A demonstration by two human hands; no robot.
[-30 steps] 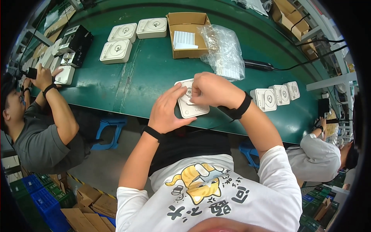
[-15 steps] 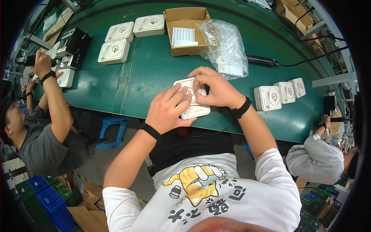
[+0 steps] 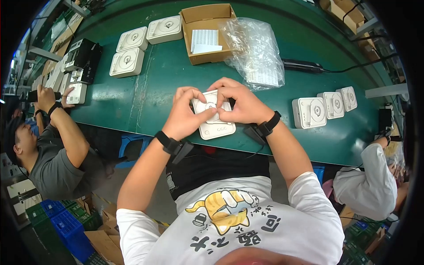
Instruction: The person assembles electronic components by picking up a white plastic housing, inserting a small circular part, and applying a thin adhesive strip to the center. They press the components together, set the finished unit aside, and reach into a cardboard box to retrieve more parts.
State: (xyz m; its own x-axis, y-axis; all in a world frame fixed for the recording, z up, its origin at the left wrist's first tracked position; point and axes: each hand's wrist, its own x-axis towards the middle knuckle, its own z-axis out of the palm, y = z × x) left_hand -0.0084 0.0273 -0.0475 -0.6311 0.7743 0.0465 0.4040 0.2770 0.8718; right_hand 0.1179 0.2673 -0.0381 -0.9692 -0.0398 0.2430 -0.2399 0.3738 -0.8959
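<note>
A small white device (image 3: 217, 131), shaped like a record player with a round disc on top, lies before me near the table's front edge. My left hand (image 3: 187, 112) is closed about its left side. The left thumb presses at the disc's middle, and the curled fingers rest by the far left corner. Over the right side bends my right hand (image 3: 243, 104), its thumb and fingertips pinched against the disc near the left thumb. The fingers cover much of the disc; whether they hold a small piece cannot be made out. Round buttons show on the near part.
More white devices stand at the back left (image 3: 126, 62) and at the right (image 3: 309, 112). A cardboard box (image 3: 206, 57) with label sheets is at the back, beside a clear plastic bag (image 3: 260, 53). A black corded tool (image 3: 302, 66) lies behind. Co-workers sit on both sides.
My left hand has gone from lying with spread fingers on the device to curled fingers with the thumb on the disc. The device has shifted slightly left and nearer.
</note>
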